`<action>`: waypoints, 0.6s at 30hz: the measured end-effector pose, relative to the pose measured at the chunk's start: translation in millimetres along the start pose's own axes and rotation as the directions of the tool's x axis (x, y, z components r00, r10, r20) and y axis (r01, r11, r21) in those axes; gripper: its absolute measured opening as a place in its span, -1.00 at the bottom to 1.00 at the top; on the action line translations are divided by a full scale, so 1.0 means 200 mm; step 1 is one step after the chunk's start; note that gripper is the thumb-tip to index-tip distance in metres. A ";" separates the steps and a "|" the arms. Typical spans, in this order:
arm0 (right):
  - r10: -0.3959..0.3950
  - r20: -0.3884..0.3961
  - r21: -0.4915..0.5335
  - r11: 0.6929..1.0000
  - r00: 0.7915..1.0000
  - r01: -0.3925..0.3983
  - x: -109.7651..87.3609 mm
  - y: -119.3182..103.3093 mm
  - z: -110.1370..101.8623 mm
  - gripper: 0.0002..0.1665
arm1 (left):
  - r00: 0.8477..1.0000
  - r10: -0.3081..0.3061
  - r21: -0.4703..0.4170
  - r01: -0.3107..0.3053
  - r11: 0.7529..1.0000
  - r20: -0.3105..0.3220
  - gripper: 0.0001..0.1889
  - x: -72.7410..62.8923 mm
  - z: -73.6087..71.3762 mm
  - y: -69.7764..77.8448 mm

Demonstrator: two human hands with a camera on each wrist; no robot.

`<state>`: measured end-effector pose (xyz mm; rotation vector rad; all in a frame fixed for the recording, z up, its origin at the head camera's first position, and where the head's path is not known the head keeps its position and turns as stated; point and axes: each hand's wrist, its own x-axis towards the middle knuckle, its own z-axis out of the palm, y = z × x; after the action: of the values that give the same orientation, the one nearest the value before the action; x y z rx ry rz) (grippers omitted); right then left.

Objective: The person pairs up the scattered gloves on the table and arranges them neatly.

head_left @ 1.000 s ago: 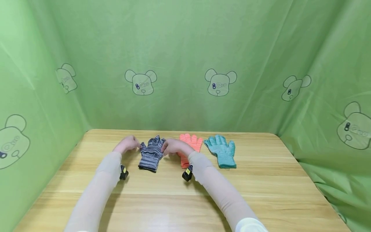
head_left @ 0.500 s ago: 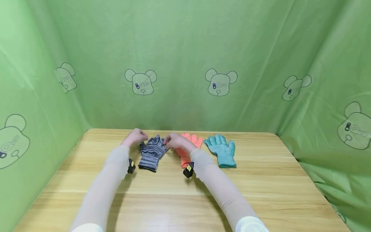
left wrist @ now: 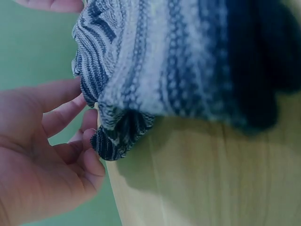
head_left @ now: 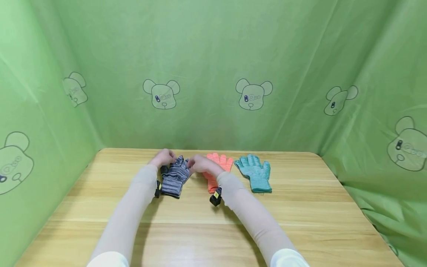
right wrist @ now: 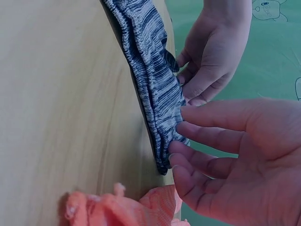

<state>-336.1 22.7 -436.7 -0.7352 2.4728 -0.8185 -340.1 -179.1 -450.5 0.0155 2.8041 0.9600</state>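
Note:
A grey-and-black striped knit glove [head_left: 174,178] lies on the table with its cuff toward the person and its fingers pointing away. My left hand [head_left: 165,157] is at its upper left; in the left wrist view, the hand [left wrist: 42,155] has its fingertips right at the knit edge. At the glove's right side, my right hand [head_left: 199,164] holds the edge of the finger part between thumb and fingertips. In the right wrist view, the right hand's fingertips meet the layered edge of the striped glove [right wrist: 157,89].
An orange glove [head_left: 213,183] lies just right of the striped one, partly under my right hand and forearm. Beyond it rests a teal glove [head_left: 258,178]. The wooden table [head_left: 300,215] ends at a green curtain [head_left: 207,126] behind and on both sides.
My left hand has moved right and away, from the striped glove's thumb toward its fingers. My right hand shifted up, then slightly back left, its glove edge spreading outward and then drawing in.

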 end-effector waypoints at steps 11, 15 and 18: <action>0.024 0.048 -0.060 0.998 0.999 -0.021 0.00 0.00 0.01 -0.53 | 0.996 -0.081 0.105 0.085 0.991 -0.046 -0.76 0.05 -0.01 -0.09; 0.031 0.054 -0.073 0.997 0.998 -0.027 0.00 0.00 0.00 -0.54 | 0.993 -0.079 0.127 0.089 0.988 -0.086 -0.75 -0.03 -0.03 -0.06; 0.033 0.055 -0.064 0.997 0.998 -0.030 -0.01 0.00 0.00 -0.54 | 0.992 -0.074 0.096 0.084 0.992 -0.102 -0.75 -0.04 -0.03 -0.07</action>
<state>-335.4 23.8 -437.2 -0.7292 2.4636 -0.7010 -332.3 -194.6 -452.6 -0.1322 2.9160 0.8226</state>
